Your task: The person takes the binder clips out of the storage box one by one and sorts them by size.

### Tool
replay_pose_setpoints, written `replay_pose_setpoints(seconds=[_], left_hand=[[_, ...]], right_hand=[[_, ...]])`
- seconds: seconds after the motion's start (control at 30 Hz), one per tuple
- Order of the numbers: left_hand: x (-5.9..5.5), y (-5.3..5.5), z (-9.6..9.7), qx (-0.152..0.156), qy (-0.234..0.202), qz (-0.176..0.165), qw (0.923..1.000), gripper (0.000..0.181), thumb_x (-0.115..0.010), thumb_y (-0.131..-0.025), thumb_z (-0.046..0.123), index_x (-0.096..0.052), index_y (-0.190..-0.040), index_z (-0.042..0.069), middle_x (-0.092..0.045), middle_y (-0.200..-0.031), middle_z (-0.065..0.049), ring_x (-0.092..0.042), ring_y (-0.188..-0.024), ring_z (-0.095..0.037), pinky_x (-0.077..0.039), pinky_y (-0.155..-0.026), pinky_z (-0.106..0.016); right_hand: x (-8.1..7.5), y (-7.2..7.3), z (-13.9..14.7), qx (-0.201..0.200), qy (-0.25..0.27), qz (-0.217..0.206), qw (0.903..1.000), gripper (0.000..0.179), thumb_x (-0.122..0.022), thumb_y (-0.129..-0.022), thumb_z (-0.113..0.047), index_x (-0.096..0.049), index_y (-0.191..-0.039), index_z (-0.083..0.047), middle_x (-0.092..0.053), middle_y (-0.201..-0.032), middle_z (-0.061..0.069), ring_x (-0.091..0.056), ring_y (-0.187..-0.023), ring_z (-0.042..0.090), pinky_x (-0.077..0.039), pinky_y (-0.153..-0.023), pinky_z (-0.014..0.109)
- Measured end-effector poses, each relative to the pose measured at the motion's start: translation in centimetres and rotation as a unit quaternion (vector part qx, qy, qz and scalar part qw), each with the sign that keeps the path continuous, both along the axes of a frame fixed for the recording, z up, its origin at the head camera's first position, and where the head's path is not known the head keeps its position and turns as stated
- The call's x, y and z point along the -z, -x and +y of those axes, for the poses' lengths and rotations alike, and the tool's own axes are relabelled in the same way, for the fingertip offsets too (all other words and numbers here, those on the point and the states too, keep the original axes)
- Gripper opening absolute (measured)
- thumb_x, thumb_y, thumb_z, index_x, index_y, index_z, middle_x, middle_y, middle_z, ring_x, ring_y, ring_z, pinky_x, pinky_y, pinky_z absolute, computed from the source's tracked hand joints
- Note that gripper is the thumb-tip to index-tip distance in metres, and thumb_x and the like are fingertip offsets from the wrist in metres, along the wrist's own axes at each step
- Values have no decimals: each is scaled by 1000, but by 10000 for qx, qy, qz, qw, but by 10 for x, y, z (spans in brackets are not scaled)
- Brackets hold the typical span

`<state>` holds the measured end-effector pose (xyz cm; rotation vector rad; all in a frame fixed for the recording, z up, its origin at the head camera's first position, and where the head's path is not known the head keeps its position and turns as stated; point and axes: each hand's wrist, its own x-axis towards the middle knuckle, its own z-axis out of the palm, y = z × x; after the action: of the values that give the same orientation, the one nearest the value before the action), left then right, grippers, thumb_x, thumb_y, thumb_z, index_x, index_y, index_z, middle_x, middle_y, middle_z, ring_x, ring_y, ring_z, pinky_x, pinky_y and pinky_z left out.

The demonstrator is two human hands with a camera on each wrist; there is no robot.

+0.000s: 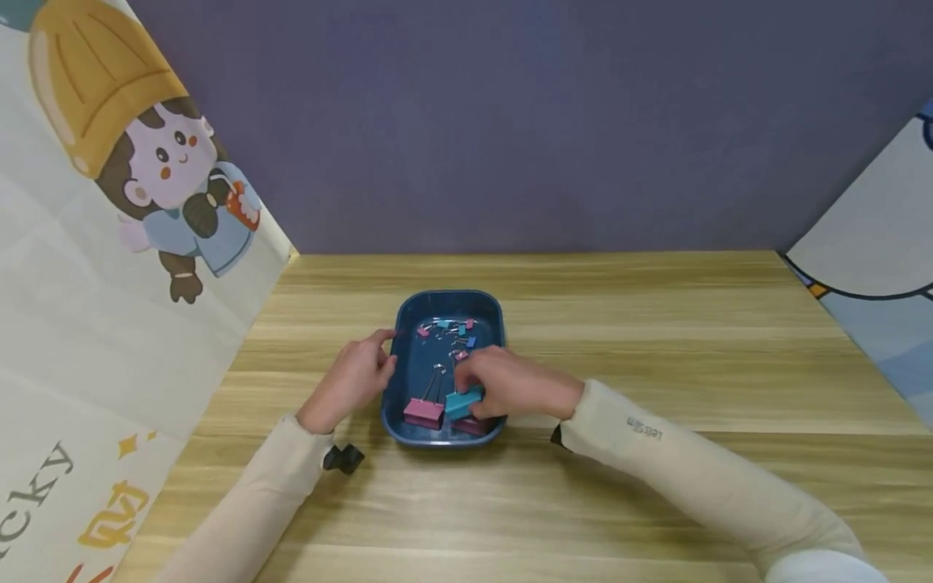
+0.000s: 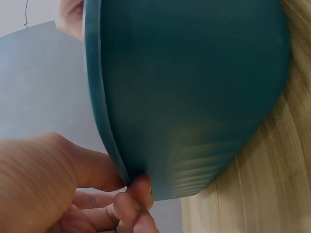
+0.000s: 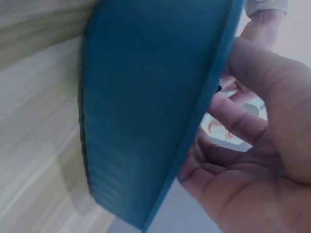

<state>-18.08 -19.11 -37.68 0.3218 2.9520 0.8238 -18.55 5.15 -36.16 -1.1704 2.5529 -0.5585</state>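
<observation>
A dark blue plastic bin (image 1: pixel 408 380) stands on the table with binder clips inside. My left hand (image 1: pixel 355 379) is at its left side; in the left wrist view, thumb and fingers (image 2: pixel 138 191) pinch the rim. Reaching over the bin's right edge, my right hand (image 1: pixel 503 383) grips a large teal binder clip (image 1: pixel 462 402) between thumb and fingers. Beside that lies a large pink binder clip (image 1: pixel 423 413), its wire handles towards the back. Another pink one (image 1: pixel 470 425) is partly hidden under the teal clip. The bin's wall (image 3: pixel 146 97) hides the held clip in the right wrist view.
Several small pink, teal and blue binder clips (image 1: pixel 462 329) lie towards the bin's far end. The wooden table (image 1: pixel 641 324) meets a purple-grey wall panel (image 1: pixel 510 129) at the back. Printed sheets (image 1: pixel 58 324) stand along the left and right sides.
</observation>
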Motion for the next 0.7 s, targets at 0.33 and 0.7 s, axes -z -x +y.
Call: replay_pose_setpoints(seconds=[0.33, 0.7], left_hand=[[0, 0, 0, -20, -114, 132, 9998, 44, -58, -92, 7, -46, -132, -5, -54, -59, -1, -49, -47, -14, -41, -44, -28], [0, 1, 0, -104, -183, 2, 9998, 44, -58, -92, 7, -46, -133, -5, -57, -63, -3, -51, -49, -15, -43, -46, -29]], right_hand=[[-13, 12, 35, 511, 971, 609, 9921, 15, -76, -79, -16, -68, -91, -14, -57, -87, -4, -55, -75, 16, -46, -65, 26], [-6, 38, 84, 1147, 1348, 802, 9809, 19, -77, -79, -14, -68, -95, -12, -59, -88, -4, -55, -77, 19, -49, -69, 34]])
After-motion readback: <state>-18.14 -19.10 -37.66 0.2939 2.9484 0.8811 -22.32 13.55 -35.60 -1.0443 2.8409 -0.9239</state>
